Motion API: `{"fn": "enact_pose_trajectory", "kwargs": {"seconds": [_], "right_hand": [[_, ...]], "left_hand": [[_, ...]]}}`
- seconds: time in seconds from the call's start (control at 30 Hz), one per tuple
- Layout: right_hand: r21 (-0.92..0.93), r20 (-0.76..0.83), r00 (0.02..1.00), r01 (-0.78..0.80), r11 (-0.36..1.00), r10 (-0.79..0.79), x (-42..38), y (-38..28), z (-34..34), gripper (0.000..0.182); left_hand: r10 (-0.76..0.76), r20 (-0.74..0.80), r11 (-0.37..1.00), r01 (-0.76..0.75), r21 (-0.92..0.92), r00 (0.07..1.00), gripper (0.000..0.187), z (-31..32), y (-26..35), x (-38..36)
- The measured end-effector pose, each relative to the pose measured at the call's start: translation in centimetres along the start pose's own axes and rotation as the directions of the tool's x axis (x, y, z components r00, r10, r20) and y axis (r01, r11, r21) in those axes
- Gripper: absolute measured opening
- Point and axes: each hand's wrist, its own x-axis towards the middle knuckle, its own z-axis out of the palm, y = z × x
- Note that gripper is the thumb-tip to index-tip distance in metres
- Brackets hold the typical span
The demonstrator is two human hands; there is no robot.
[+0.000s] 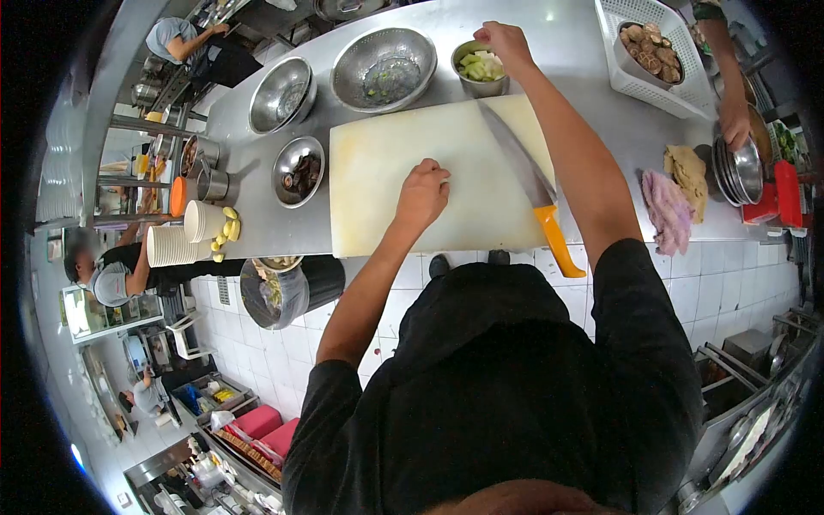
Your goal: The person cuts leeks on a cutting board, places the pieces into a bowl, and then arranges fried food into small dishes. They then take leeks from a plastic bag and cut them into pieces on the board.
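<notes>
My left hand [423, 196] is over the white cutting board [378, 210], its fingers curled in and nothing visible in them. My right hand [506, 47] reaches to the far side, at the rim of a metal pot [485, 88] holding cut pale-green vegetable pieces [478, 66]. Its fingers are bent together, and what they hold, if anything, is hidden. A large knife [524, 161] with a yellow handle [560, 243] lies on the board's right part, the handle jutting past the near edge. Neither hand touches it.
Two perforated bowls [342, 90] [279, 116] and a bowl of dark pieces [298, 190] stand left. A white basket [631, 81] with mushrooms [654, 51] and cloths [667, 210] lie right. Another person's hand [736, 124] touches stacked bowls [742, 172]. A lined bin [287, 305] stands below.
</notes>
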Motion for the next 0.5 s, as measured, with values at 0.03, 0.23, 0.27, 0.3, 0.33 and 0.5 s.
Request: {"fn": "enact_pose_trajectory", "kwargs": {"seconds": [0.03, 0.23, 0.27, 0.3, 0.33, 0.5], "right_hand": [[-0.011, 0.028, 0.997, 0.068, 0.998, -0.068, -0.5, -0.4, -0.5, 0.034], [-0.329, 0.065, 0.997, 0.054, 0.943, -0.035, -6.1, -2.4, -2.4, 0.031], [-0.349, 0.112, 0.994, 0.039, 0.936, 0.001, -7.6, -3.0, -2.8, 0.031], [-0.389, 0.13, 0.992, 0.053, 0.92, -0.002, -9.1, -3.5, -3.4, 0.03], [-0.428, 0.146, 0.989, 0.065, 0.901, -0.002, -10.6, -3.8, -3.9, 0.029], [-0.475, 0.385, 0.92, 0.264, 0.84, -0.072, -18.0, -1.4, -1.8, 0.025]], "left_hand": [[0.019, 0.001, 1.0, -0.019, 0.007, 1.0, 0.025, -0.4, 0.2, 0.4], [-0.059, 0.07, 0.993, 0.051, 0.11, 0.996, 0.015, -1.1, 0.9, 3.0], [-0.06, 0.073, 0.992, 0.051, 0.118, 0.996, 0.015, -1.0, 0.8, 3.3], [-0.062, 0.076, 0.991, 0.053, 0.124, 0.995, 0.015, -0.9, 0.6, 3.4], [-0.066, 0.081, 0.99, 0.055, 0.13, 0.994, 0.016, -0.8, 0.5, 3.4], [-0.158, -0.088, 0.975, 0.141, -0.174, 0.984, 0.017, -0.3, -0.8, 3.0]]}}
